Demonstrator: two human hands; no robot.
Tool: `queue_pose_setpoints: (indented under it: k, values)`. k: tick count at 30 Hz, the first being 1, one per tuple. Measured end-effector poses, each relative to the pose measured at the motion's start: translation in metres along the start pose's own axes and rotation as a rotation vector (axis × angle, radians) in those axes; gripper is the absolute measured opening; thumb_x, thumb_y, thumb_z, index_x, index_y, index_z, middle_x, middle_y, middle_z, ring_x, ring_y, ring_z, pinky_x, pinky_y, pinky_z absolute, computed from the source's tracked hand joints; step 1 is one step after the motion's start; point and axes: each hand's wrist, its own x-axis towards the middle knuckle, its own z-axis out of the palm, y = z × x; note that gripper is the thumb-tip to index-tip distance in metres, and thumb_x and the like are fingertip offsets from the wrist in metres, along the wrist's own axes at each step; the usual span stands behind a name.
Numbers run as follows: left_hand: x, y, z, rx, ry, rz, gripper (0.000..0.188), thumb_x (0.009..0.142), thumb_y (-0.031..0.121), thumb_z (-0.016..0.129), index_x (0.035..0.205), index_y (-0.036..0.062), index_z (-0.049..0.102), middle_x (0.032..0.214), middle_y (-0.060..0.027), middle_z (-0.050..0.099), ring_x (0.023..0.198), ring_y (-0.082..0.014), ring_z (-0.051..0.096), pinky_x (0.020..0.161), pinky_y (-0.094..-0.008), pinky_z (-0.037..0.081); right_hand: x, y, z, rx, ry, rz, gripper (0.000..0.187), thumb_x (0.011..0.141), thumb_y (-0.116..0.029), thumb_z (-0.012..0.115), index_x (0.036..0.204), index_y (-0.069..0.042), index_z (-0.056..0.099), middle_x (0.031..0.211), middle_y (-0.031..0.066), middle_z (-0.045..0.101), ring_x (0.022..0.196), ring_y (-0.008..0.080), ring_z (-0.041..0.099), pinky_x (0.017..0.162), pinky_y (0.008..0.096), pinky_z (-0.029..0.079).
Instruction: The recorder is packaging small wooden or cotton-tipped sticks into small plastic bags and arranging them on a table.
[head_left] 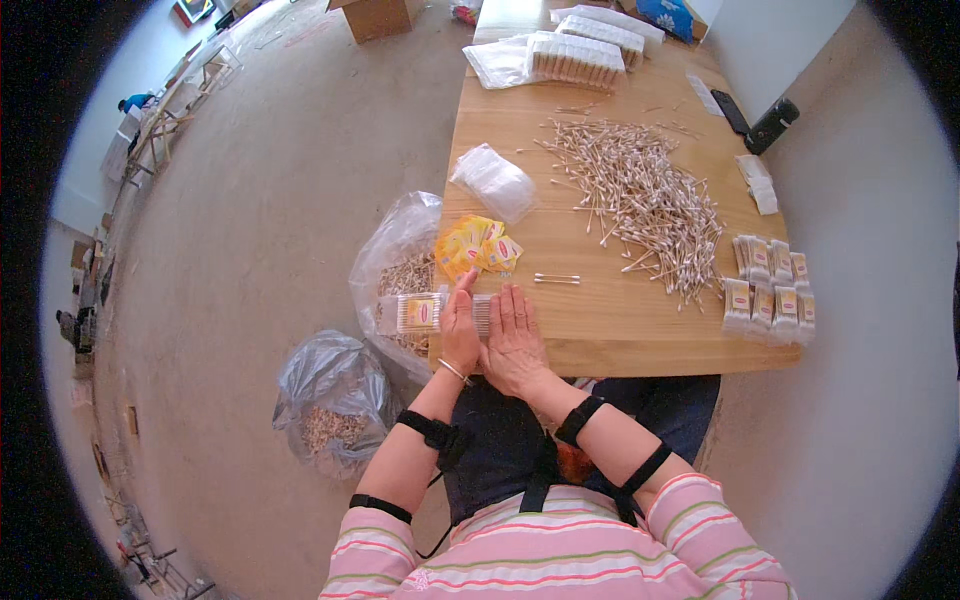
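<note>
At the table's near left corner, a clear packet of cotton swabs [418, 314] with a yellow label lies partly out past the edge. My left hand [461, 332] stands on its side across the packet, fingers stretched out and pressed down at its right end. Beside it my right hand [516, 338] lies flat, palm down, fingers extended. Between the two hands a strip of swabs [482, 314] shows under clear plastic; the palms cover the rest. Just beyond are yellow label cards [470, 246] in a loose pile. Two loose swabs [557, 279] lie to the right of them.
A large heap of cotton swabs [640, 195] covers the table's [600, 345] middle right. Filled packets [765, 290] stand at the right edge. Clear empty bags [494, 182] lie left of the heap. Two plastic bags of swabs, one grey [335, 395], are at the left.
</note>
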Motion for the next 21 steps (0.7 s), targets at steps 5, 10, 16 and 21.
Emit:
queue_pose_setpoints:
  k: [5,10,16,21]
  values:
    - [-0.003,0.018,-0.007,0.079,-0.032,0.027,0.049,0.100,0.033,0.034,0.130,-0.0034,0.045,0.132,-0.0168,0.049,0.129,-0.0269,0.040,0.108,-0.0340,0.026,0.003,-0.002,0.012,-0.072,0.031,0.056,0.081,0.085,-0.039,0.048,0.139,0.011,0.016,0.148,0.0275,0.010,0.140,0.0395,0.005,0.114,0.0465,0.003]
    - [0.003,0.025,-0.053,0.722,0.146,0.350,0.043,0.095,0.023,0.040,0.132,0.0017,0.044,0.134,-0.0224,0.044,0.126,-0.0347,0.041,0.109,-0.0409,0.023,0.003,-0.005,0.010,-0.031,0.026,0.078,0.082,0.085,-0.040,0.049,0.140,0.010,0.015,0.148,0.0273,0.010,0.140,0.0386,0.005,0.114,0.0461,0.004]
    - [0.022,-0.023,-0.111,1.102,0.262,0.199,0.044,0.094,0.026,0.043,0.132,0.0016,0.044,0.133,-0.0230,0.045,0.124,-0.0346,0.043,0.106,-0.0386,0.030,0.014,-0.018,0.017,-0.034,0.031,0.041,0.083,0.086,-0.041,0.050,0.140,0.009,0.014,0.149,0.0268,0.009,0.140,0.0386,0.006,0.114,0.0459,0.004]
    - [0.031,-0.037,-0.115,0.337,0.013,-0.161,0.047,0.098,0.031,0.040,0.131,-0.0021,0.043,0.128,-0.0177,0.052,0.118,-0.0254,0.049,0.101,-0.0345,0.038,0.018,-0.024,0.019,-0.058,0.044,0.044,0.083,0.086,-0.043,0.049,0.140,0.009,0.013,0.149,0.0267,0.009,0.140,0.0386,0.005,0.114,0.0470,0.004]
